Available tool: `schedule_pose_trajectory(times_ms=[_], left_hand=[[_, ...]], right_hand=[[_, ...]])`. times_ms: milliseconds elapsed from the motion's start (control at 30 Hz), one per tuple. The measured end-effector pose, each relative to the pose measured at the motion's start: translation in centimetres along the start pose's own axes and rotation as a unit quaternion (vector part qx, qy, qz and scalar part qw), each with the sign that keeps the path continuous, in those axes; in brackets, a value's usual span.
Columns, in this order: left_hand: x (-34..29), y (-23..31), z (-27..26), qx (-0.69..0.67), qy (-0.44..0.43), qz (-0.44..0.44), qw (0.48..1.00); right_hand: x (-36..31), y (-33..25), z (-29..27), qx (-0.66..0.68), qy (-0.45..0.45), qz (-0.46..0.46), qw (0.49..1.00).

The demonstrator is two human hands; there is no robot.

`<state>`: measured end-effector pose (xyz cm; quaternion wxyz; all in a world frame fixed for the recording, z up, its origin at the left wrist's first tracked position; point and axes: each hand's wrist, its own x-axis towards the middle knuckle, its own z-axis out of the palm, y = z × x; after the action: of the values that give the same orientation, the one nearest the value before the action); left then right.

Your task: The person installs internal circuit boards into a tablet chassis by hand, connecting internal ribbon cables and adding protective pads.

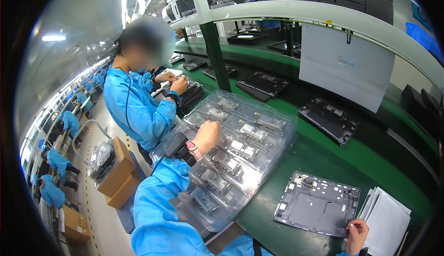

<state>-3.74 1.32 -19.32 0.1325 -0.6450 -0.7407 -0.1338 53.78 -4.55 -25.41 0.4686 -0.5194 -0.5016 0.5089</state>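
Clear tray (pixel 259 159) on the bench (pixel 323 159); left hand (pixel 206 135) reaches in, fingers curled together. Right hand (pixel 357 235), at four o'clock, pinches the panel (pixel 317 202) corner.

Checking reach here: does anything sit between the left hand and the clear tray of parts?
Nothing visible does. The left hand is already closed down on the clear tray, seemingly touching. The right hand rests at the dark panel.

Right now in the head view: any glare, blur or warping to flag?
Head view: ceiling lights glare off the clear plastic trays under the left hand; fisheye bends the shelf rail and blackens the corners; the co-worker's face is blurred; right hand on the grey panel is sharp.
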Motion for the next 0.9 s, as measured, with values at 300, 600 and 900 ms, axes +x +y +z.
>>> schedule_pose_trajectory(times_ms=[300, 600, 900], left_hand=[[-4.7, 1.4, -9.6, -0.015, 0.065, 0.001, 0.998], [-34.2, -1.2, -17.4, 0.024, 0.166, -0.266, 0.949], [-52.1, -5.9, -2.1, 0.013, 0.066, -0.354, 0.933]], right_hand=[[0.3, 1.8, -1.4, 0.024, -0.02, 0.032, 0.999], [2.3, 3.9, -2.6, 0.153, -0.046, -0.045, 0.986], [3.5, 6.0, -4.7, 0.188, -0.064, -0.057, 0.978]])
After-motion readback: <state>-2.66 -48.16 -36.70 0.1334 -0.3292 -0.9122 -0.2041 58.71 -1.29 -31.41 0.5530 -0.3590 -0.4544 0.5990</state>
